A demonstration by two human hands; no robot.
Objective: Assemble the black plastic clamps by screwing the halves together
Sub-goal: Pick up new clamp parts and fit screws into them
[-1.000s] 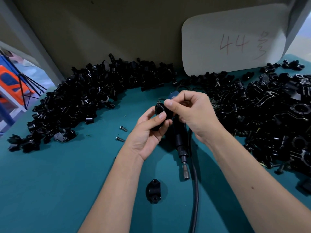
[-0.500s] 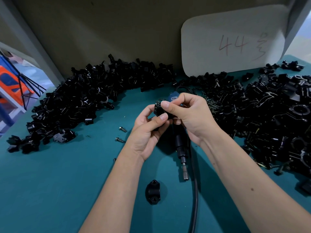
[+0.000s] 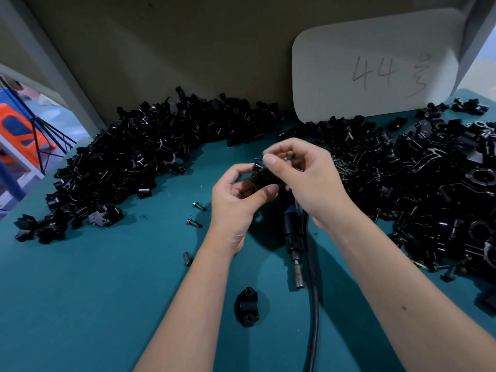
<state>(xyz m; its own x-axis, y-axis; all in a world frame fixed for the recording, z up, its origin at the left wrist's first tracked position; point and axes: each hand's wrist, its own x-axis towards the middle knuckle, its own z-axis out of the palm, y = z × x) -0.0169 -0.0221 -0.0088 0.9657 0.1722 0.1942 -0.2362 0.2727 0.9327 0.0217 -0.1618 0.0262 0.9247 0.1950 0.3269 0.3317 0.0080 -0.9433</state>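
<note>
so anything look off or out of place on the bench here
Mostly tidy. Three loose screws lie scattered on the teal mat left of the left hand, and one clamp half sits alone near the front, away from the piles.

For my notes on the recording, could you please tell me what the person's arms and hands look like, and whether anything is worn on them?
Both arms are bare as far up as the view shows, with no sleeves. The left hand and right hand wear no gloves, and no rings, watch or bracelet show. The nails look short and unpainted. A small dark spot sits on the right forearm.
</note>
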